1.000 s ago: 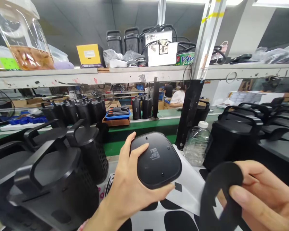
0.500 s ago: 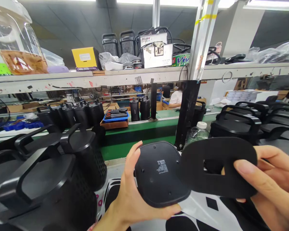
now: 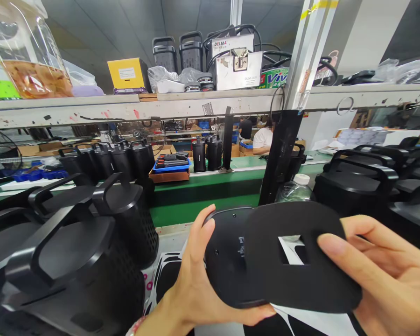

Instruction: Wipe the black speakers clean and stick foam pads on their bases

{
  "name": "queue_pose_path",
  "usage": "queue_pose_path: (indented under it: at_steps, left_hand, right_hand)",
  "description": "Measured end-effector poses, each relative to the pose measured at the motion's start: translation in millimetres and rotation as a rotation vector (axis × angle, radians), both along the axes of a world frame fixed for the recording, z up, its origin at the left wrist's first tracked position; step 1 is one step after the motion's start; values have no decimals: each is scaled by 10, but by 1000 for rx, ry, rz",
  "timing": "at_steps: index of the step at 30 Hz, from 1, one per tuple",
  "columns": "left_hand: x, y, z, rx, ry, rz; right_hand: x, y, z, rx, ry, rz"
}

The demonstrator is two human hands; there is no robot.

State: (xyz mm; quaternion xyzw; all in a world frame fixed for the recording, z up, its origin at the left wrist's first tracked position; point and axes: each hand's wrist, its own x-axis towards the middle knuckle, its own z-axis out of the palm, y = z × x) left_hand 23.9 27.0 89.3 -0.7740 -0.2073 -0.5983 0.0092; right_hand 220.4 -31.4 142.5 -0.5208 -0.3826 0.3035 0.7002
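Observation:
My left hand (image 3: 196, 284) grips a black lantern-shaped device by its edges, its rounded base (image 3: 226, 261) facing me. Screws and small printed text show on that base. Between thumb and fingers, my right hand (image 3: 381, 266) pinches a flat black pad (image 3: 266, 280) with rounded corners and a square cut-out. The pad overlaps the right part of the base and hides some of the text; whether the two touch I cannot tell. Below lies a white sheet (image 3: 315, 315) with black cut shapes. The rest of the device behind the base is hidden.
Black devices with handles (image 3: 70, 252) crowd the left, and more (image 3: 357, 186) stand at right. A clear bottle (image 3: 297, 189) stands by the dark post (image 3: 278, 158). A shelf (image 3: 182, 105) with boxes crosses above. A person (image 3: 263, 140) sits beyond the green bench.
The pad has moved left and now covers more of the base and its text. My left hand keeps its hold on the device. The camera view has shifted slightly.

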Motion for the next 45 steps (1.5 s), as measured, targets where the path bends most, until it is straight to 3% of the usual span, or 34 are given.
queue_pose_path:
  at_steps: [4,10,17,23,45]
  left_hand:
    - [-4,1,-34,7,18,-19]
    - [2,59,-72,91,5,-43]
    - [5,81,-111,67,-13,-103]
    - [-5,68,-134,11,-26,-126]
    - [-1,61,-100,46,-4,-39]
  right_hand:
    - [-54,117,-84,34,-64,129]
    - [-129,148,-94,25,-134,162]
    - [-170,188,-117,23,-127,217]
    - [-138,200,-152,43,-130,236]
    - [-151,175,-154,59,-190,220]
